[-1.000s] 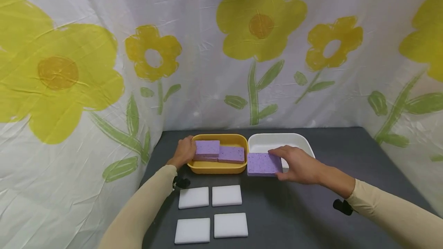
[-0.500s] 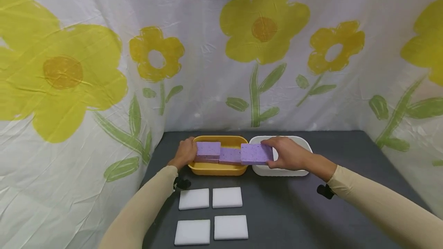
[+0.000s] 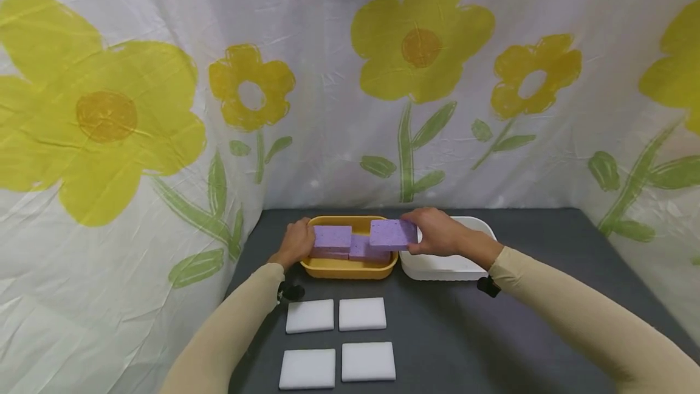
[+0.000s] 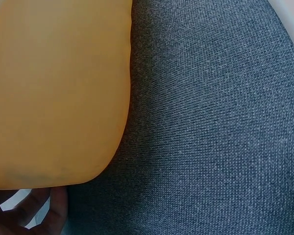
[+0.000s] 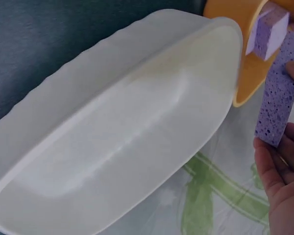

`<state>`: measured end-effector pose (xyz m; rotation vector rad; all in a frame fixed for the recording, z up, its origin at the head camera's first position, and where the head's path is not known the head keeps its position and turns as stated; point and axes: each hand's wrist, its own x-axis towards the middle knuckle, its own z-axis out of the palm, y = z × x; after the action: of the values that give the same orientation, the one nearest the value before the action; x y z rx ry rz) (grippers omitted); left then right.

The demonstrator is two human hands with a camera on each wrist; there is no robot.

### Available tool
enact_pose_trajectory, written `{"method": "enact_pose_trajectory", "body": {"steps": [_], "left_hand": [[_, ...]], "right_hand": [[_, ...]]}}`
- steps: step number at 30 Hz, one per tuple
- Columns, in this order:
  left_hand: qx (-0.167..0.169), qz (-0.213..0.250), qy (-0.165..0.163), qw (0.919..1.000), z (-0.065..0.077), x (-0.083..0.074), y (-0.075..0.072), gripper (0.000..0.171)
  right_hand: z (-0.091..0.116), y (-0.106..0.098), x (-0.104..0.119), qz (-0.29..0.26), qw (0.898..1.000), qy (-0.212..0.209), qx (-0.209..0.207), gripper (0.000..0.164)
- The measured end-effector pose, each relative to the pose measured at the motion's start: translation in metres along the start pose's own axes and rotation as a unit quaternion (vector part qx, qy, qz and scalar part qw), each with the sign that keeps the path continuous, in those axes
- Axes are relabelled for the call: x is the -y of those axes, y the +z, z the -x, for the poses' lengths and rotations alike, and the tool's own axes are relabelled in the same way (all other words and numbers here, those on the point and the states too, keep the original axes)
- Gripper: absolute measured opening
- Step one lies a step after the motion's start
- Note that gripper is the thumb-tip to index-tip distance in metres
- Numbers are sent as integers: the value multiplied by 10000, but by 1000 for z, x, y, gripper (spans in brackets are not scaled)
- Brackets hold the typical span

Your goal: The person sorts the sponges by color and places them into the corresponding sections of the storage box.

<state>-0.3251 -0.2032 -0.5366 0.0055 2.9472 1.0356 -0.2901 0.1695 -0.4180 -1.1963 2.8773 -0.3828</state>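
Observation:
My right hand (image 3: 437, 233) pinches a purple sponge (image 3: 391, 235) by its right end, above the right part of the yellow tub (image 3: 350, 271). In the right wrist view the fingers (image 5: 272, 169) and thumb press the held sponge (image 5: 277, 103) from opposite edges. Inside the tub, a stack of purple sponges (image 3: 332, 237) stands at the left, with another purple sponge (image 3: 366, 250) lower beside it. My left hand (image 3: 295, 241) grips the tub's left end; in the left wrist view its curled fingers (image 4: 54, 210) show by the yellow wall (image 4: 63, 98).
A white tub (image 3: 445, 269) stands right beside the yellow one. Nearer me, several white pads (image 3: 362, 314) lie in two rows on the dark grey table (image 3: 492, 333). A flowered curtain (image 3: 317, 157) rises behind and at both sides.
My right hand has carried the sponge left and away from me, from in front of the white tub to over the yellow tub's right part. The left hand stays at the tub's end.

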Motion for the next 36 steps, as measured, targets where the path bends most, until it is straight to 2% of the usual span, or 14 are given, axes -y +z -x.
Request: {"method": "enact_pose_trajectory", "body": {"steps": [5, 13, 17, 24, 29, 36], "left_hand": [[52, 53, -72, 9999, 3, 0, 0, 50], [46, 37, -94, 9999, 5, -1, 0, 49], [17, 58, -150, 9999, 4, -2, 1, 49], [27, 51, -170, 9998, 2, -2, 2, 49], [10, 125, -172, 9998, 2, -1, 2, 49], [-20, 98, -136, 9999, 1, 0, 0, 50]], "right_hand": [[-14, 12, 2, -78, 9999, -52, 86, 55], [-30, 29, 4, -31, 9991, 187, 369, 60], [-35, 35, 6, 65, 9987, 252, 432, 56], [-46, 40, 11, 160, 9974, 474, 526, 52], [-55, 45, 8, 160, 9980, 390, 477, 52], [-59, 50, 1, -156, 9973, 554, 459, 58]]}}
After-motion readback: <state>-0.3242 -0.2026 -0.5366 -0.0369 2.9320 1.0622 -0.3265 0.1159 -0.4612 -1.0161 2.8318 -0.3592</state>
